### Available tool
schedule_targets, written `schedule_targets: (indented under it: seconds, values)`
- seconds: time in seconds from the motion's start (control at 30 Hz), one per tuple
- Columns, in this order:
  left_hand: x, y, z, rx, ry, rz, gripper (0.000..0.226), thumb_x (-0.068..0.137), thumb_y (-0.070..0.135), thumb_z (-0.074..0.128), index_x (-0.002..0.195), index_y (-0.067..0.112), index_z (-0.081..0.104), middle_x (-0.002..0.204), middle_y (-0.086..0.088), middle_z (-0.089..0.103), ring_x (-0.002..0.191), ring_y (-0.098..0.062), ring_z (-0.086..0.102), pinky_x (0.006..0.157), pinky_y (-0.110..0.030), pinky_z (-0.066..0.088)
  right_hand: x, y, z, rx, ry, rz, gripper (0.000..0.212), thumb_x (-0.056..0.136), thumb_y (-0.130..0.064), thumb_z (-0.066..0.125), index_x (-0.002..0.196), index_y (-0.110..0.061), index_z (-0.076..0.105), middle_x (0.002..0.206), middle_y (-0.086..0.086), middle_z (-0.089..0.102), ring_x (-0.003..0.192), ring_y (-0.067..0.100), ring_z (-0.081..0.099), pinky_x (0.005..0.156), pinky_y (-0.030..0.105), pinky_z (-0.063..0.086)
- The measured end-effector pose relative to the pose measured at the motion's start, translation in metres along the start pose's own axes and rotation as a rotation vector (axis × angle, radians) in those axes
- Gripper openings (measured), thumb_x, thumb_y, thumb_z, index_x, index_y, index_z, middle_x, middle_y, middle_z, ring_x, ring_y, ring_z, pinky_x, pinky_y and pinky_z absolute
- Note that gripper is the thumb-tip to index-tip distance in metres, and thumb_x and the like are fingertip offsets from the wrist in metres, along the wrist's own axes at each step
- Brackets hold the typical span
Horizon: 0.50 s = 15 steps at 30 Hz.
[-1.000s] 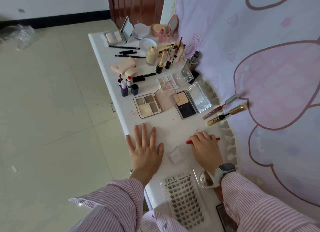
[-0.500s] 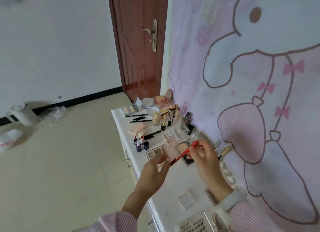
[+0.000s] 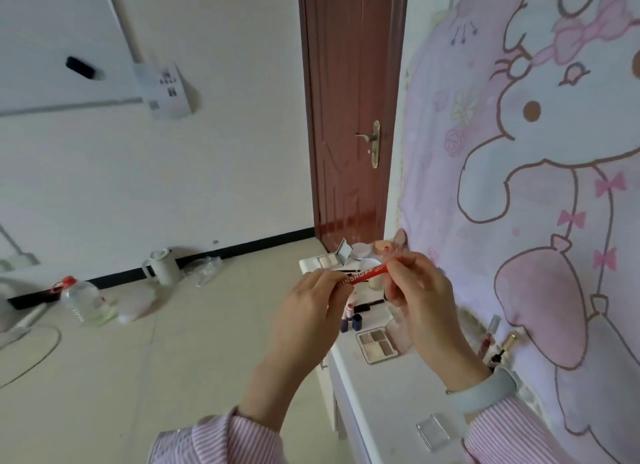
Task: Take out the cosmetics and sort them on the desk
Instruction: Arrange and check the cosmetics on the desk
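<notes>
Surface [image 3: 388, 404]: white, narrow, long right edge against cartoon curtain [image 3: 540, 193]; bare stretch nearest the person.
Palette [image 3: 377, 345]: open, near left edge.
Red pencil [image 3: 363, 275]: lifted above the surface, lettering partly legible, "INSHO…".
Left hand [image 3: 308, 311]: fingers pinch one end.
Right hand [image 3: 420, 297]: fingers pinch the other.

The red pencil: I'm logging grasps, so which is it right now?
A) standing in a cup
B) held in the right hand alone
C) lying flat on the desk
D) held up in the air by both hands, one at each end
D: the left hand and the right hand each pinch one end of the red pencil, which is raised above the desk.
</notes>
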<state>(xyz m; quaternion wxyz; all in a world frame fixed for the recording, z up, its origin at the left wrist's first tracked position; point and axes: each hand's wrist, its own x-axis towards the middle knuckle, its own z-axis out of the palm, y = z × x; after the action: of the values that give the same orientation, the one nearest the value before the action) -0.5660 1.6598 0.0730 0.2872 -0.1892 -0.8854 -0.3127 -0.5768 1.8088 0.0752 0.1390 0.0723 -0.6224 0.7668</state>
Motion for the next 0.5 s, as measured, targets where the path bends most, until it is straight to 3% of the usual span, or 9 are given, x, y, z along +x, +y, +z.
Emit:
schedule_targets:
  seconds: [0.07,0.2,0.3,0.37,0.5]
  values:
    - [-0.002,0.003,-0.008,0.08,0.07,0.022,0.015,0.087,0.017,0.054,0.089,0.008,0.067,0.07,0.002,0.059,0.06,-0.017,0.053,0.05,-0.028,0.044,-0.001,-0.005,0.007,0.021,-0.039,-0.016,0.011,0.088,-0.013,0.055,0.082,-0.007,0.062,0.05,-0.004,0.048,0.047,0.007,0.042,0.045,0.015,0.038]
    - [0.004,0.01,-0.02,0.135,0.129,0.088,0.016,0.087,0.022,0.056,0.09,0.012,0.068,0.066,0.003,0.057,0.055,-0.014,0.051,0.048,-0.019,0.037,-0.002,-0.019,0.016,-0.084,-0.061,-0.081,0.019,0.09,-0.02,0.052,0.08,-0.006,0.062,0.046,-0.01,0.044,0.046,0.007,0.038,0.046,0.014,0.037]
    - [0.009,0.016,-0.02,0.109,0.153,-0.005,0.017,0.086,0.031,0.061,0.091,0.016,0.067,0.069,0.007,0.06,0.057,-0.01,0.05,0.049,-0.022,0.039,-0.001,-0.032,0.016,-0.115,-0.051,-0.091,0.019,0.092,-0.015,0.048,0.079,-0.01,0.061,0.046,-0.01,0.045,0.045,0.005,0.038,0.045,0.012,0.036]
    - [0.014,0.02,-0.02,0.079,0.188,-0.059,0.019,0.084,0.035,0.064,0.088,0.017,0.064,0.07,0.01,0.059,0.06,-0.006,0.046,0.052,-0.016,0.035,0.002,-0.041,0.016,-0.116,-0.038,-0.108,0.02,0.093,-0.012,0.047,0.079,-0.011,0.061,0.045,-0.01,0.044,0.043,0.003,0.037,0.043,0.011,0.034]
    - [0.029,0.029,-0.03,0.137,0.253,0.044,0.031,0.088,0.037,0.045,0.082,0.012,0.063,0.07,0.007,0.06,0.059,-0.009,0.05,0.054,-0.017,0.036,0.011,-0.056,0.014,-0.085,0.011,-0.132,0.021,0.093,-0.013,0.046,0.078,-0.012,0.06,0.044,-0.011,0.045,0.043,0.002,0.038,0.048,0.014,0.039]
